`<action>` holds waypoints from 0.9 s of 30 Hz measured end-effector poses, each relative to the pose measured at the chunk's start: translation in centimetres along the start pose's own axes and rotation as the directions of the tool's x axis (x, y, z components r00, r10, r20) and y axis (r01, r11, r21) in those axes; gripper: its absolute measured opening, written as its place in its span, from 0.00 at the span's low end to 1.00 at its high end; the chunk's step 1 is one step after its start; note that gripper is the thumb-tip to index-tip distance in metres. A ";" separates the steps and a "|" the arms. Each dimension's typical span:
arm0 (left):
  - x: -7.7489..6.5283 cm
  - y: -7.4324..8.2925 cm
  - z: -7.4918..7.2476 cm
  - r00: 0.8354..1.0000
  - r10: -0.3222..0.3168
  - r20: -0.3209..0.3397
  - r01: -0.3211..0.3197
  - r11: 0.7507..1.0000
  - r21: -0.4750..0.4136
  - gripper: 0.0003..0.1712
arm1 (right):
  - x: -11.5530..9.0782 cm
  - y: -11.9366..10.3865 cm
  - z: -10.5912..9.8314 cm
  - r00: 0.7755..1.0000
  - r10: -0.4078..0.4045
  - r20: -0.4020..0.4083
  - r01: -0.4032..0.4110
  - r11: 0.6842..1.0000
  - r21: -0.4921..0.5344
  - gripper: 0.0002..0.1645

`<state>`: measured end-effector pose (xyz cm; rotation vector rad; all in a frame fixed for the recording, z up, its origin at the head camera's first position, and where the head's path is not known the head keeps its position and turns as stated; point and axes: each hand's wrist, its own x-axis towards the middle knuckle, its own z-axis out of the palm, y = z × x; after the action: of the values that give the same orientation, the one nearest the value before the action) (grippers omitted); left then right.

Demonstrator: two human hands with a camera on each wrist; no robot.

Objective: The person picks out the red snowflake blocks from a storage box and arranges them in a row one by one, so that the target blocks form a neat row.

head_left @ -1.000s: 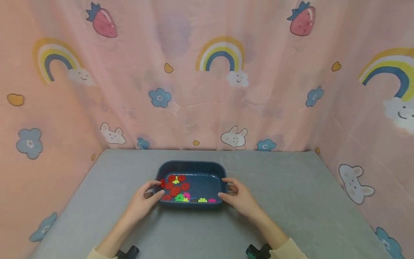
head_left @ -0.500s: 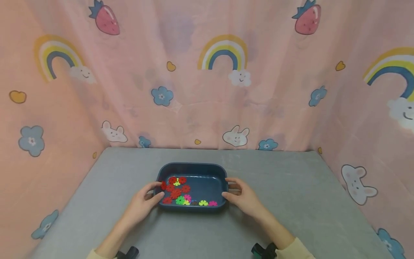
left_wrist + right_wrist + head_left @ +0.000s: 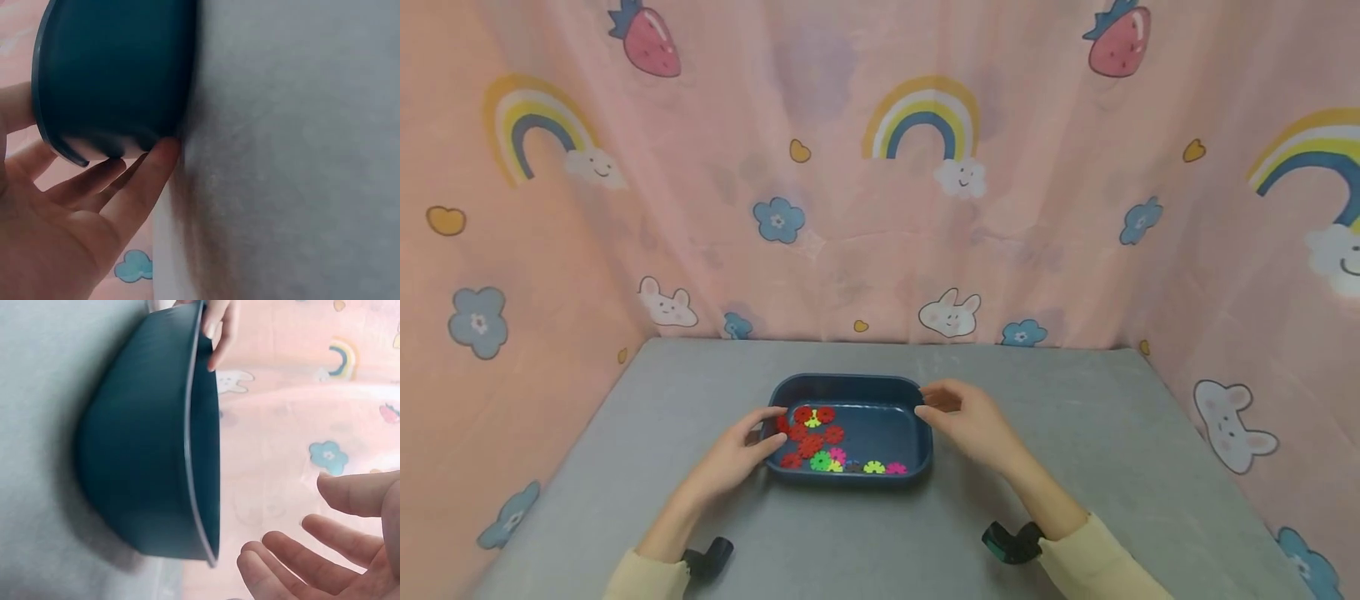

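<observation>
A dark blue rectangular plastic tub (image 3: 850,479) rests on the grey table. Inside, mostly on its left side and along its near wall, lie several flower-shaped plastic pieces: red ones (image 3: 810,446), a green one (image 3: 820,461), plus yellow and pink. My left hand (image 3: 735,454) grips the tub's left end, thumb over the rim; in the left wrist view its other fingers (image 3: 140,187) lie against the outer wall. My right hand (image 3: 973,421) hovers by the right end with fingers spread loosely. The right wrist view shows that hand (image 3: 337,550) apart from the rim, holding nothing.
The grey tabletop (image 3: 1075,433) extends on both sides of the tub. A pink curtain (image 3: 850,267) with printed rainbows, rabbits and flowers encloses the back and sides. Dark wrist-worn devices (image 3: 709,558) show below both hands.
My right hand has let go of the tub's right end and risen slightly above the rim. The left hand keeps its hold. The pieces lie in the same arrangement.
</observation>
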<state>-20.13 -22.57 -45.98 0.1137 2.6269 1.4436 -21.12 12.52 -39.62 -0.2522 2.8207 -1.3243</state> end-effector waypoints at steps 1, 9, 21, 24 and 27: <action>0.1 0.0 -0.1 1.000 0.000 0.007 0.000 1.000 0.002 0.29 | 0.1 -0.3 0.1 1.000 -0.003 0.001 0.003 1.000 -0.003 0.22; 1.0 -0.4 -0.5 0.999 -0.032 0.031 0.032 0.999 -0.020 0.29 | 1.5 -1.9 1.5 0.998 -0.064 0.019 0.064 0.998 0.007 0.18; 1.2 -1.4 -1.3 0.995 -0.016 0.098 0.035 0.980 -0.195 0.31 | 3.9 -2.6 4.6 0.982 -0.148 0.115 0.145 0.989 0.040 0.18; 1.3 -1.7 -1.5 0.992 -0.005 0.124 0.038 0.965 -0.261 0.30 | 4.3 -2.9 5.5 0.977 -0.156 0.147 0.150 0.987 0.051 0.17; 1.3 -1.9 -1.7 0.990 0.006 0.142 0.036 0.955 -0.294 0.29 | 4.7 -3.2 6.5 0.972 -0.158 0.175 0.152 0.987 0.049 0.16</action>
<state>-21.69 -24.80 -46.78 0.1561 2.2663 1.7350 -24.75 4.83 -41.08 -0.5715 2.6725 -1.3039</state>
